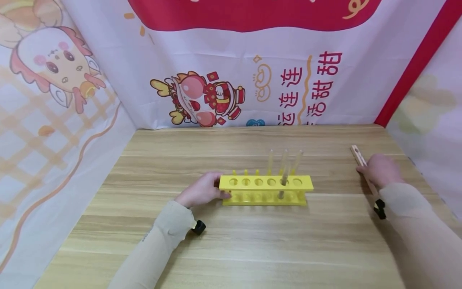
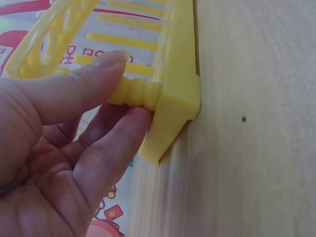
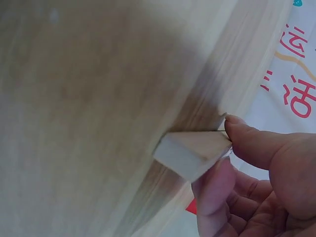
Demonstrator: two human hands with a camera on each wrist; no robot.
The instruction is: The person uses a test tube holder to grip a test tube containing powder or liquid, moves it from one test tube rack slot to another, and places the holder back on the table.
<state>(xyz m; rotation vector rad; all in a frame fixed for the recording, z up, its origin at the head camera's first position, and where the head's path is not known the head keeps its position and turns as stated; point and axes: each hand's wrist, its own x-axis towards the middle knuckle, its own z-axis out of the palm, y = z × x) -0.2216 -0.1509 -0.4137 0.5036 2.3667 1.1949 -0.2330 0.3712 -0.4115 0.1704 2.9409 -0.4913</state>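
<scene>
A yellow test tube rack (image 1: 266, 183) stands on the table. My left hand (image 1: 203, 188) is at its left end, and in the left wrist view the thumb and fingers (image 2: 129, 129) pinch the ribbed yellow end post (image 2: 140, 93). One glass test tube (image 1: 285, 176) leans in a hole near the rack's right end. Three more tubes stand over the pegs along the back, among them a clear tube (image 1: 270, 160). At the right, my right hand (image 1: 384, 170) grips a long wooden test tube clamp (image 1: 357, 154); its squared end (image 3: 185, 155) shows between thumb and fingers.
The wood-grain table (image 1: 252, 249) carries the rack and meets a printed cloth backdrop (image 1: 231, 52) at its far edge. Printed cloth walls also rise on the left and right. Bare pegs (image 1: 246, 172) stick up at the rack's back left.
</scene>
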